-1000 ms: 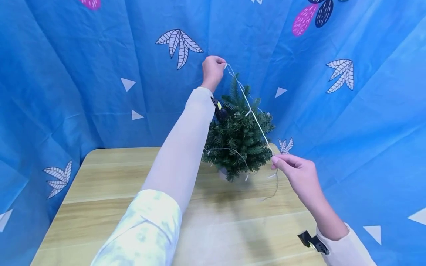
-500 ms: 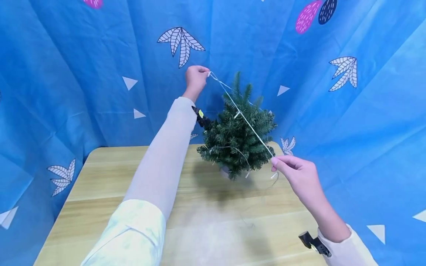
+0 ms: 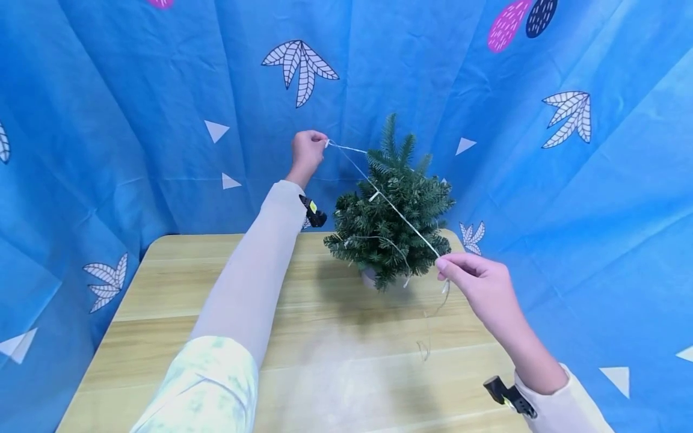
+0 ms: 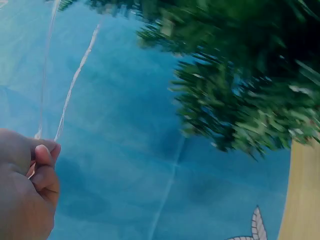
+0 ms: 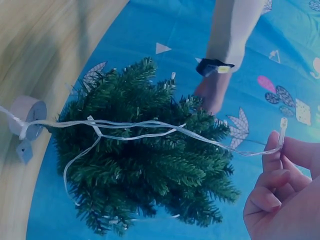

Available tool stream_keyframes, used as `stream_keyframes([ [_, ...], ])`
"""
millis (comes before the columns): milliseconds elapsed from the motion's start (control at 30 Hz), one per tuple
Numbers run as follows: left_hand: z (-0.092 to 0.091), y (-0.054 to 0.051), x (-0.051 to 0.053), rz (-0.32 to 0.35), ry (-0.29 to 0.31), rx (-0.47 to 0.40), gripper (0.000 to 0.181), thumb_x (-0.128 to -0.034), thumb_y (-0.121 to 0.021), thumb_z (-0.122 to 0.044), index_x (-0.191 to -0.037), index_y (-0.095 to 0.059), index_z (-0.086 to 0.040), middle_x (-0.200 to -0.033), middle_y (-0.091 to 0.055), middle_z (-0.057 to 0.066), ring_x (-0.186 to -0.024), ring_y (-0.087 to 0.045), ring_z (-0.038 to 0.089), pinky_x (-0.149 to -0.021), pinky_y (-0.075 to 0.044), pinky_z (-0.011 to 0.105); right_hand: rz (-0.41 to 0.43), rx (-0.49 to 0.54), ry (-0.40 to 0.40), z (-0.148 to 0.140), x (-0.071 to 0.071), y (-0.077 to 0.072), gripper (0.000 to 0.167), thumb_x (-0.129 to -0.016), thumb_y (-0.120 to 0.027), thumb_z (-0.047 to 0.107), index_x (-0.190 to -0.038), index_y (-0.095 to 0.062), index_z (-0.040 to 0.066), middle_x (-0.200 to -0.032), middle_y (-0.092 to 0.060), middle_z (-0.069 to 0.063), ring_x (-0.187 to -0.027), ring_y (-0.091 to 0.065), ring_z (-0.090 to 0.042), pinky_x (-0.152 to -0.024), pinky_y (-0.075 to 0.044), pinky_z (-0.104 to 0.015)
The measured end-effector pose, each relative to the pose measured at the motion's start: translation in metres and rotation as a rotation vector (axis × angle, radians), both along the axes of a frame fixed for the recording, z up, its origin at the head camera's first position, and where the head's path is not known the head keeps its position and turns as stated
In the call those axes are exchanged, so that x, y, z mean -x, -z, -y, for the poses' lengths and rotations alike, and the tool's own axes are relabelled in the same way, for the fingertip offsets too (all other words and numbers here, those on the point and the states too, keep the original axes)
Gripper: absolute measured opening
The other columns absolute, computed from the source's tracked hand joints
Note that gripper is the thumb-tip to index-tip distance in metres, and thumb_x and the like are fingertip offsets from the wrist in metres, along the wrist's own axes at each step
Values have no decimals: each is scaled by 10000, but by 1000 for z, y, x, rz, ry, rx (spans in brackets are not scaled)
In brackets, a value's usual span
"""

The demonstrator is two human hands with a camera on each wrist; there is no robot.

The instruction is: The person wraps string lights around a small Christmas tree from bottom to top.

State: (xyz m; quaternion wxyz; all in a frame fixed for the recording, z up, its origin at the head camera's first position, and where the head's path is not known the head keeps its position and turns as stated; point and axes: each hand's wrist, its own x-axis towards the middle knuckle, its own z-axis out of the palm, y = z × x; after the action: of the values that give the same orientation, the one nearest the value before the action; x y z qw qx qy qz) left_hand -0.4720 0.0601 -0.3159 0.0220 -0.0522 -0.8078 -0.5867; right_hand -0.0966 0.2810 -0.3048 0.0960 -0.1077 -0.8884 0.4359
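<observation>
A small green artificial Christmas tree point(image 3: 392, 207) stands in a pale pot point(image 3: 369, 277) near the table's back edge. My left hand point(image 3: 306, 156), left of the treetop and apart from it, pinches a white fairy-light string point(image 3: 405, 219). From those fingers one strand runs to the treetop and passes out of sight; another slants down across the tree's front. My right hand point(image 3: 485, 287), in front of the tree at the right, pinches this slanting strand between thumb and fingers. Beside those fingertips a small bulb point(image 5: 283, 131) sticks up in the right wrist view. More string lies among the lower branches.
Behind the wooden table point(image 3: 178, 300) hangs a blue patterned curtain point(image 3: 162, 120), on the sides as well. A loose end of the string point(image 3: 425, 349) dangles over the tabletop below my right hand. A black strap with a camera sits on each wrist.
My left hand has moved left and down from above the treetop, drawing the string with it. One strand now stretches straight to the treetop. My right hand has stayed almost in place.
</observation>
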Motion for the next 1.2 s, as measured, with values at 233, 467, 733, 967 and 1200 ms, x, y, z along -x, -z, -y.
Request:
stream_keyframes([
  [233,13,21,-6,-78,-64,38,243,-1051,-547,-176,-1154,-710,-28,-1168,-685,129,-1007,-625,225,-869,-537,339,2,-10,-14,4,0,0,326,-958,-667,471,-1075,-772,185,-896,-761,33,-910,-621,-95,-753,-475,-257],
  [467,29,34,-16,-99,-117,10,196,-1027,-585,-123,-1109,-726,-14,-1106,-705,147,-914,-638,223,-766,-533,312,2,3,-2,3,-1,-1,330,-954,-666,486,-1089,-770,203,-903,-758,68,-956,-617,-85,-765,-473,-248],
  [733,43,58,-25,-134,-97,-2,191,-1017,-605,-128,-1109,-732,-20,-1067,-710,131,-877,-639,233,-716,-518,274,7,4,-14,3,2,3,339,-955,-662,491,-1098,-768,202,-907,-756,74,-925,-603,-93,-743,-459,-265],
  [967,51,65,-39,-145,-10,-164,236,-1002,-647,-210,-1133,-735,-34,-1058,-705,181,-650,-582,161,-579,-461,219,-77,20,-9,3,0,4,290,-974,-661,428,-1063,-771,176,-874,-739,96,-837,-571,-91,-683,-439,-262],
  [1200,57,63,-51,-137,-21,-238,241,-986,-667,-223,-1127,-733,-38,-1006,-698,118,-626,-562,120,-578,-453,224,-339,134,58,6,-6,-4,190,-969,-699,206,-1036,-766,41,-798,-725,89,-737,-571,-97,-651,-452,-208],
])
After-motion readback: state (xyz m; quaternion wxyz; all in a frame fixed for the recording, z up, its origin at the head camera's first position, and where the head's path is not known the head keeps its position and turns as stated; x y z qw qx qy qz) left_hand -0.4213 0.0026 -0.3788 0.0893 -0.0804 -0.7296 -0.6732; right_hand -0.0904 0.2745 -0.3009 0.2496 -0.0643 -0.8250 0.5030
